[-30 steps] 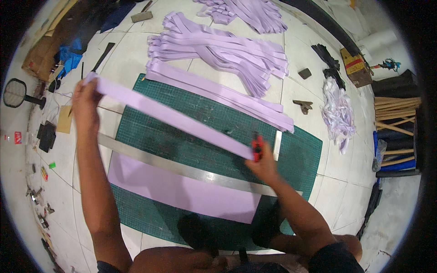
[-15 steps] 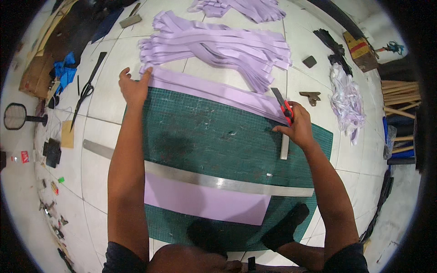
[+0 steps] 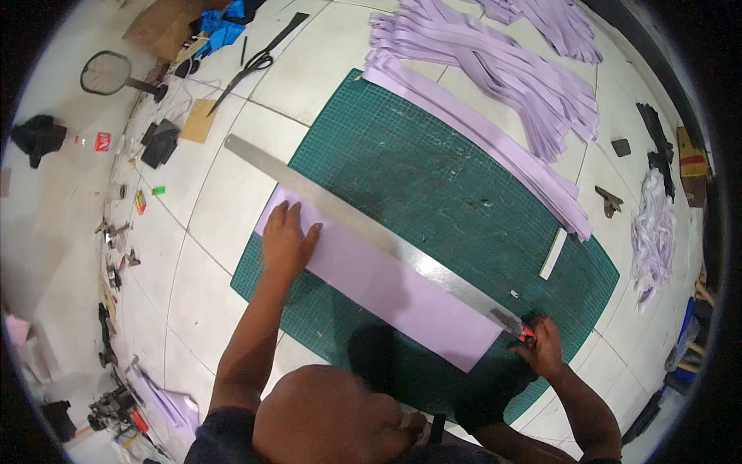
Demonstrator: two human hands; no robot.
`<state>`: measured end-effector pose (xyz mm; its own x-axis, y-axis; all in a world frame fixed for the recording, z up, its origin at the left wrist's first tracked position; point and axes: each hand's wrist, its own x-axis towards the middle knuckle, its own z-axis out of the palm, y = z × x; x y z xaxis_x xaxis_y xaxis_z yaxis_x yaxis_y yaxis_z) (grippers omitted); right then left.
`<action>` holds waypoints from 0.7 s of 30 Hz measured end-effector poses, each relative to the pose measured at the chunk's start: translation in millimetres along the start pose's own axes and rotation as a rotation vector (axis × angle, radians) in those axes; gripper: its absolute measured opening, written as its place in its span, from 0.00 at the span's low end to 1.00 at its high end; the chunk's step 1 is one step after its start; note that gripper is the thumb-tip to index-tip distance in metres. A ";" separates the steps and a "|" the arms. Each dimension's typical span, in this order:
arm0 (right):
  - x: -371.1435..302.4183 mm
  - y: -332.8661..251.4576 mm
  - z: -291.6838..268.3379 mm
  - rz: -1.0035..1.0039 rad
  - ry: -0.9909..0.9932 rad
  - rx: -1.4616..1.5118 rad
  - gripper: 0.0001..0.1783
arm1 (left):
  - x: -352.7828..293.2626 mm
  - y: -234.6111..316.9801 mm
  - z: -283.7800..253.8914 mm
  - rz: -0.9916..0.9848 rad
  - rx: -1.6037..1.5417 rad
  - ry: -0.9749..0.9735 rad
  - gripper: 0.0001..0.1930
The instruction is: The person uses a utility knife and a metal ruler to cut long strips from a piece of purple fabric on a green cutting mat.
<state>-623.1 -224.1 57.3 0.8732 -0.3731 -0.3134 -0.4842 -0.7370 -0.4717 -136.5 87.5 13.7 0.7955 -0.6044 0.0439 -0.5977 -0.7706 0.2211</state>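
My left hand [image 3: 287, 241] lies with its fingers apart on the left end of a lilac fabric piece [image 3: 402, 298]. Along the upper edge of that piece runs a long metal ruler [image 3: 352, 213], just beyond my fingertips. At the ruler's right end my right hand [image 3: 544, 349] is closed around a red utility knife [image 3: 527, 336], its blade pointing left over the ruler. Under fabric and ruler is a green cutting mat [image 3: 386, 135]. Cut lilac strips [image 3: 479, 139] lie along the mat's far edge.
Piles of lilac strips [image 3: 495, 66] lie beyond the mat. Black scissors [image 3: 259, 62] rest on the tiles at far left. A small pale bar [image 3: 553, 254] and a metal clip [image 3: 609, 201] are at right. White scraps [image 3: 653, 232] lie farther right. My dark-covered foot [image 3: 495, 394] is on the mat.
Both hands have come back toward me from the strips at the far edge. The left now touches the fabric piece; the right has brought the knife to the ruler's end. The view has turned.
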 end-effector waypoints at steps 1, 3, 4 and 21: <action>-2.7 8.1 6.2 0.062 -0.027 0.012 0.29 | -0.8 -0.6 2.8 -0.007 -0.028 -0.014 0.32; 0.7 13.8 7.2 0.140 -0.081 0.015 0.30 | -0.5 -2.3 2.5 -0.019 -0.047 -0.020 0.34; 1.7 16.5 7.2 0.157 -0.111 0.017 0.30 | -0.6 -3.8 1.1 -0.035 -0.073 -0.033 0.34; -25.2 18.6 36.8 0.000 0.034 0.205 0.23 | 8.5 -0.3 -10.5 -0.092 -0.142 -0.143 0.41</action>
<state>-656.1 -207.7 26.1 0.8729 -0.3946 -0.2870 -0.4822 -0.6080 -0.6308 -128.6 84.7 24.3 0.8180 -0.5629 -0.1188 -0.4949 -0.7938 0.3535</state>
